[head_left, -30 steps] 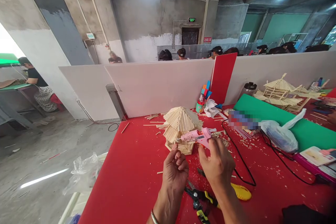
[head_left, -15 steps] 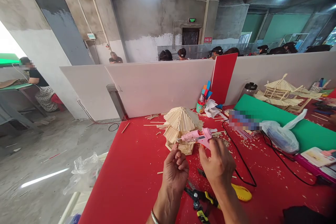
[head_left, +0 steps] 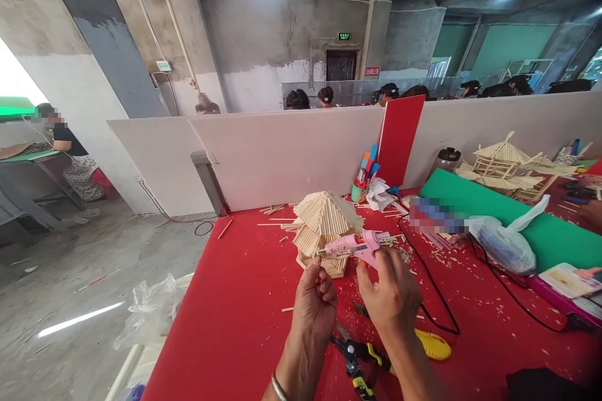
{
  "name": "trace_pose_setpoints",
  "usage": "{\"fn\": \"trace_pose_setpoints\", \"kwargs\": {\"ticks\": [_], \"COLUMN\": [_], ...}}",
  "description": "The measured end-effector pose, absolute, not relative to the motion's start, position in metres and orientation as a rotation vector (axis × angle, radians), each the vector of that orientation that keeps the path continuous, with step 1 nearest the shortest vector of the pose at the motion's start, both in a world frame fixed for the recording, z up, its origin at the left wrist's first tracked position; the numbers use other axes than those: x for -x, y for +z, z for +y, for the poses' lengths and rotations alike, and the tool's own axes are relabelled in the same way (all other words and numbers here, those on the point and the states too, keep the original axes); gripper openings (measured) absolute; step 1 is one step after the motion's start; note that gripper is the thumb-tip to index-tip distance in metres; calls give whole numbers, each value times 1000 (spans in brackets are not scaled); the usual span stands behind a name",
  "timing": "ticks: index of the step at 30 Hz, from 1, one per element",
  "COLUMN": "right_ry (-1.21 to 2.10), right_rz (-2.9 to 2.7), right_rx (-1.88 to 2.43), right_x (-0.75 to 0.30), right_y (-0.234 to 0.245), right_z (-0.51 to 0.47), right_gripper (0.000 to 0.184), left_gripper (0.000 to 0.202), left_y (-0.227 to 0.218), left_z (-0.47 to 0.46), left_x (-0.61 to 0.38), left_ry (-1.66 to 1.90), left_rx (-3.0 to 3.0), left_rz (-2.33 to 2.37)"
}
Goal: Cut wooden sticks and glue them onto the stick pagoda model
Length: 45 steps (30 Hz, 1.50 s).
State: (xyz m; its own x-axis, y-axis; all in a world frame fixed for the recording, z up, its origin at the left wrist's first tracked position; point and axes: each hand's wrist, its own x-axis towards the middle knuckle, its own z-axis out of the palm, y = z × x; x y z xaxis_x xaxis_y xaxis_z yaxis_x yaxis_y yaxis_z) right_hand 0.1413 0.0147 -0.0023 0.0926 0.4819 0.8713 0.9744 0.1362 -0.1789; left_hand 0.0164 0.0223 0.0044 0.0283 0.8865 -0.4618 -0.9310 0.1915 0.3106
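My right hand (head_left: 391, 291) is closed round the grip of a pink glue gun (head_left: 353, 244), whose nozzle points left. My left hand (head_left: 316, 301) is pinched shut just below the nozzle tip, on something too small to make out. Right behind both hands stands a small pagoda model of wooden sticks (head_left: 324, 225) on the red table (head_left: 226, 319). The glue gun's black cord (head_left: 430, 282) runs off to the right.
Yellow-and-black cutters (head_left: 362, 360) and a yellow-handled tool (head_left: 430, 343) lie near my wrists. A pen cup (head_left: 361, 187), crumpled tissue, a plastic bag (head_left: 501, 241), a green mat (head_left: 540, 232) and a second stick model (head_left: 505, 166) sit further back. White partitions (head_left: 291, 153) fence the table. Other people sit beyond.
My left hand has risen slightly toward the glue gun's nozzle. My right hand and the gun have stayed almost still.
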Motion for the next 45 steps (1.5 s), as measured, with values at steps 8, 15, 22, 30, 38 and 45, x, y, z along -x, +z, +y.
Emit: {"fn": "trace_pose_setpoints", "kwargs": {"ticks": [8,15,22,30,38,45], "right_ry": [-706,-702,-718,-733,-740,-732], "right_rz": [-1535,-1536,-1543,-1542,-1544,-1548], "right_rx": [1472,1483,1480,1473,1472,1476], "right_x": [-141,-141,-142,-143,-142,-142], "right_y": [0,-1,0,-1,-1,-2], "right_z": [14,13,13,13,17,18], "right_gripper": [13,13,13,12,11,9], "left_gripper": [26,29,28,31,34,34], "left_y": [-1,-2,-2,-4,-4,-6], "left_z": [23,23,24,23,23,24], "left_x": [-16,-16,-17,-16,-17,-17], "left_ry": [1405,1413,1415,1410,1416,1419], "left_rx": [33,20,24,13,0,6], "left_rz": [638,635,641,644,651,654]}}
